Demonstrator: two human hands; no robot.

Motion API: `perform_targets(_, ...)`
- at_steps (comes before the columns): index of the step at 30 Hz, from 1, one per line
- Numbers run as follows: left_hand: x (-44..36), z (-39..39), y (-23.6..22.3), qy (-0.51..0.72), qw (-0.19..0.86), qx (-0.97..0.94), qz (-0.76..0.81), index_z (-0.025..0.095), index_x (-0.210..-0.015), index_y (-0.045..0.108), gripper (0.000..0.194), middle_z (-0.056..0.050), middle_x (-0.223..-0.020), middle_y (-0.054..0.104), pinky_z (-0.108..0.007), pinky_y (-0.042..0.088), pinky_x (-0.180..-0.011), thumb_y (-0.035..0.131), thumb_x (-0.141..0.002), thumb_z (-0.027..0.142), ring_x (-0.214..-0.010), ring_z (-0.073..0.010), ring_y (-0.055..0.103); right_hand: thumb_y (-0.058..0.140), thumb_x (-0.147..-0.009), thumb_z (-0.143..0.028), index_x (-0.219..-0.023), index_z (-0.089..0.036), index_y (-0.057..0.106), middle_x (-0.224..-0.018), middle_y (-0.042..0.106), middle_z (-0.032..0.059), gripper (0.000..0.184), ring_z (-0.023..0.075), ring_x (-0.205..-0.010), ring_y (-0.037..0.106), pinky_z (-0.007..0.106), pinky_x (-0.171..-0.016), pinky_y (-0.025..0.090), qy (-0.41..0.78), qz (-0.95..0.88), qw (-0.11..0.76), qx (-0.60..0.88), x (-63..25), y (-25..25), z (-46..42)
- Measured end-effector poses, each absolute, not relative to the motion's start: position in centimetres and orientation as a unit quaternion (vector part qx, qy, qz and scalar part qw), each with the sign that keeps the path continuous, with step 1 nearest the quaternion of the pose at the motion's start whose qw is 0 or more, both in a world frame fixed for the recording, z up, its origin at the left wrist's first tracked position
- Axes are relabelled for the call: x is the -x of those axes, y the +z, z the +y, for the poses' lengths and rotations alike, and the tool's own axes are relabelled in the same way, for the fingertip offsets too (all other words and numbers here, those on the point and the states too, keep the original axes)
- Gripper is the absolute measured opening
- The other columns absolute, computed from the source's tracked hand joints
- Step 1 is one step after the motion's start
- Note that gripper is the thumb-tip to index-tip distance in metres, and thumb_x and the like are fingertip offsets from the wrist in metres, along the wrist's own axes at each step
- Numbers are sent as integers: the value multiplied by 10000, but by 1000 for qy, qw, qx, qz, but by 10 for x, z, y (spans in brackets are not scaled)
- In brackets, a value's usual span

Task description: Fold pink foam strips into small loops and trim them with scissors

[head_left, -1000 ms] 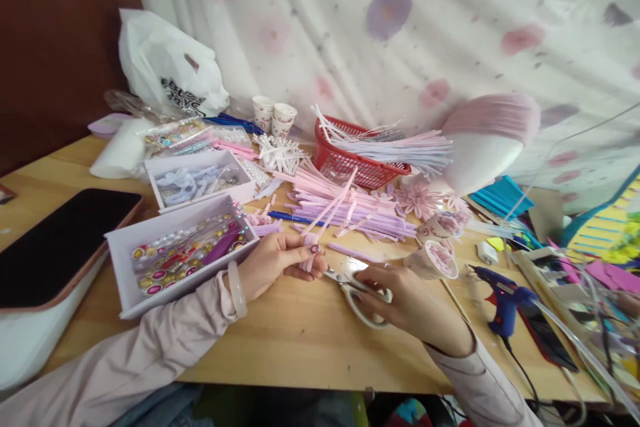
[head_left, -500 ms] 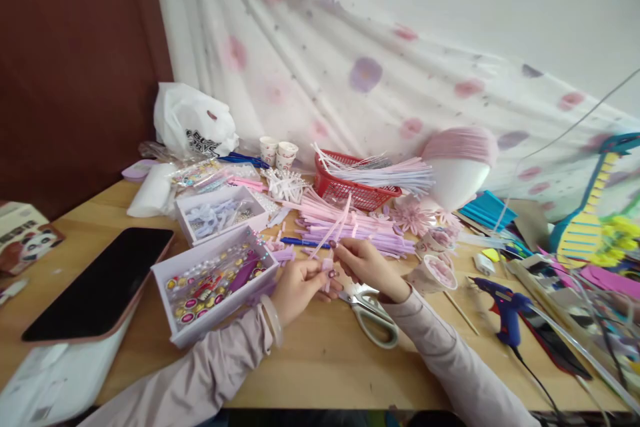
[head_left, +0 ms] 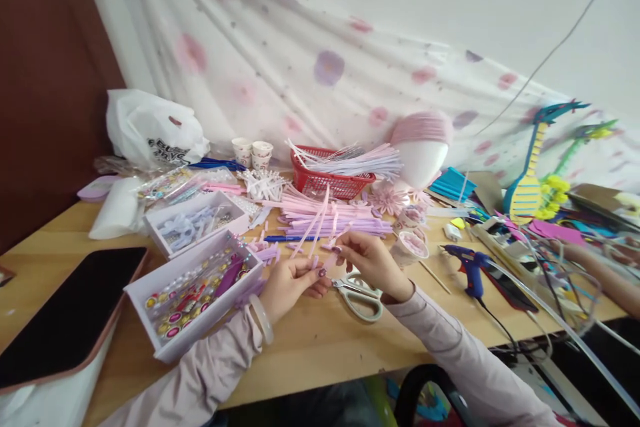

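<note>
My left hand [head_left: 293, 283] is closed in a pinch on pale pink pipe cleaners [head_left: 319, 221], whose long ends stick up above the fingers. Close beside it, my right hand [head_left: 370, 263] pinches a small pale pink piece [head_left: 330, 261] between thumb and forefinger; I cannot make out whether that piece is joined to the stems. Just below the right hand lie scissors [head_left: 364, 303] with pale handles. Behind both hands spreads a pile of pink and purple pipe cleaners [head_left: 345, 221], with a blue pen [head_left: 285, 238] in front of it.
White boxes of beads [head_left: 145, 320] and a large black-screened device [head_left: 70, 310] stand left. A red basket [head_left: 333, 185] sits at the back. A blue glue gun [head_left: 470, 267], its cord and a power strip lie right. Another person's arm [head_left: 610, 280] reaches in at the far right.
My view has turned to the right, bringing another person's arm into sight. My right hand has shifted slightly relative to the left; both hands stay close together on the pink pieces.
</note>
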State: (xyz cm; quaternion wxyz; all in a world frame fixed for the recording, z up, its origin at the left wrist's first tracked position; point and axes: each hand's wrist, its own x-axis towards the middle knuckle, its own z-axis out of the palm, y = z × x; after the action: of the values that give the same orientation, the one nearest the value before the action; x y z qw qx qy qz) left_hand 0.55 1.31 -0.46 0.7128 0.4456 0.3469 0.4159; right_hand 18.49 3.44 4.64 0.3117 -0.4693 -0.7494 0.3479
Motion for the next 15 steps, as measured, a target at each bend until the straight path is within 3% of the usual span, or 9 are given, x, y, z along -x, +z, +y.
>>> perform_targets(3, -6, 12, -7, 398, 718, -450, 352, 101, -782, 664, 433, -68, -697, 703, -246, 519, -577, 742, -586, 478, -568, -127, 626, 496, -847, -413, -800, -163, 578, -681, 622, 49, 267, 153, -593, 586, 281, -545, 497, 208, -753, 345, 520, -218, 58, 30)
perform_targets(8, -7, 12, -6, 390, 709, -454, 372, 98, -737, 662, 402, -80, -700, 699, -266, 525, -590, 741, -599, 467, -573, -133, 625, 526, -822, -425, -748, -185, 626, -889, 642, 109, 271, 247, -838, 604, 402, -771, 480, -95, -760, 335, 549, -300, 87, 24)
perform_targets(11, -7, 12, -5, 387, 703, -455, 386, 100, -723, 660, 411, -77, -686, 697, -266, 525, -586, 747, -582, 476, -561, -131, 622, 513, -825, -444, -724, -194, 631, -849, 643, 105, 294, 251, -814, 603, 421, -773, 473, -149, -759, 309, 553, -334, 90, 22)
perform_targets(15, -5, 11, -4, 387, 695, -460, 394, 104, -742, 657, 410, -75, -689, 699, -254, 521, -581, 753, -577, 467, -567, -130, 618, 495, -849, -421, -743, -197, 627, -855, 636, 97, 281, 237, -834, 601, 402, -777, 475, -124, -762, 311, 554, -346, 75, 23)
